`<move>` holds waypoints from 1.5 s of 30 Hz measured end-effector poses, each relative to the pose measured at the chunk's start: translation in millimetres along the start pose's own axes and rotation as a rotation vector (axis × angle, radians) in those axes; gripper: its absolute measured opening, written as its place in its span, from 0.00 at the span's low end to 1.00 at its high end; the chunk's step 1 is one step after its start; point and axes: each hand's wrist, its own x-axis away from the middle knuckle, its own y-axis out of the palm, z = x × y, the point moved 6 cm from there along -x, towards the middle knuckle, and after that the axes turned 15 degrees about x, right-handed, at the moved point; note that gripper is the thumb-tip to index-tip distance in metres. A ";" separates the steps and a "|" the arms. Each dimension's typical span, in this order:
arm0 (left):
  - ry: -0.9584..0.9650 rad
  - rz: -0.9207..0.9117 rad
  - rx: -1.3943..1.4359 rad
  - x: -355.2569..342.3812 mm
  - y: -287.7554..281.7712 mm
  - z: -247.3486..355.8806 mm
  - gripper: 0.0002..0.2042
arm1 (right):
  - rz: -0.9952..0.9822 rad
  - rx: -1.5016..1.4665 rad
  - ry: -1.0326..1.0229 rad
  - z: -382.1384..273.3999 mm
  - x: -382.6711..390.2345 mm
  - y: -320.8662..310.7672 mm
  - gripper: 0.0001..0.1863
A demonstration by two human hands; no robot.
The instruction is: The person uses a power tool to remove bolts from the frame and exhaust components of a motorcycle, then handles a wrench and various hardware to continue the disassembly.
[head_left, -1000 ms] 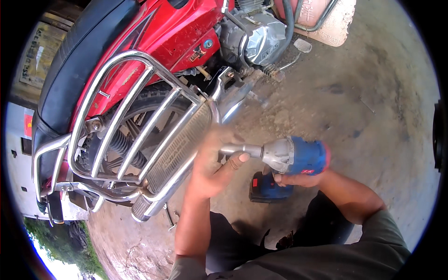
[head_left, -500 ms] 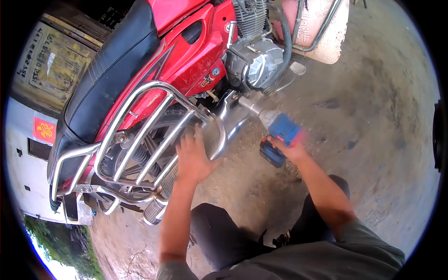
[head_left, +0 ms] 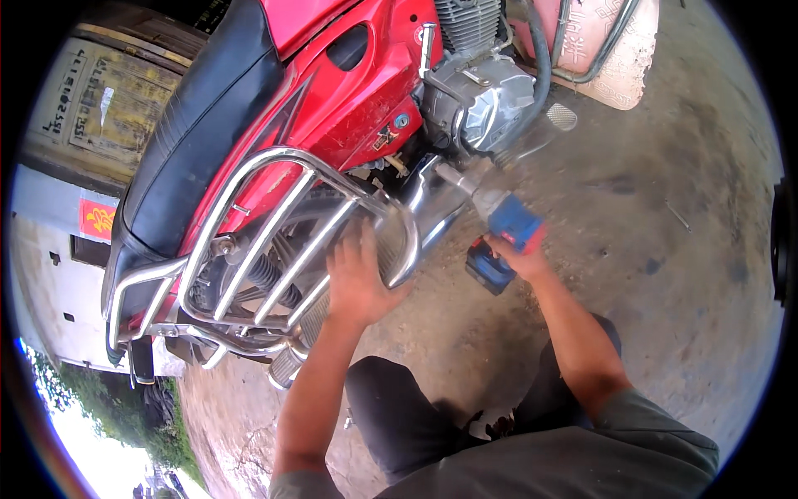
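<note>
My right hand (head_left: 524, 256) is closed around the grip of a blue and grey cordless impact wrench (head_left: 509, 220). The wrench's socket end points up and left, beside a chrome part low on a red motorcycle (head_left: 357, 104), below the engine (head_left: 490, 100). Whether the socket touches a bolt is too blurred to tell. My left hand (head_left: 357, 279), fingers spread, lies against the front part of a chrome tube guard (head_left: 264, 245) along the motorcycle's side. Its fingertips are near the bars, and it grips nothing that I can see.
A black seat (head_left: 199, 125) tops the motorcycle. A pinkish panel (head_left: 611, 58) stands by the front, with a foot pedal (head_left: 562, 116) below it. A thin rod-like piece (head_left: 678, 215) lies on the dirty floor to the right. Behind stands a worn yellowish wooden panel (head_left: 125, 116).
The view has shifted, so the motorcycle sits slightly further right in the picture. Both hands keep about the same places relative to it, and the wrench stays in my right hand.
</note>
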 end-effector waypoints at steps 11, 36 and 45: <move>0.000 -0.028 -0.034 -2.6 0.0 -2.2 0.60 | -0.234 -0.823 0.020 7.2 -17.8 7.6 0.19; 0.035 0.023 -0.037 -2.0 -2.0 -0.6 0.60 | 0.039 0.137 -0.139 36.2 -19.9 -5.5 0.38; 0.055 0.045 -0.039 -2.5 -4.7 2.1 0.60 | 0.130 0.478 -0.349 34.8 -18.0 -8.6 0.40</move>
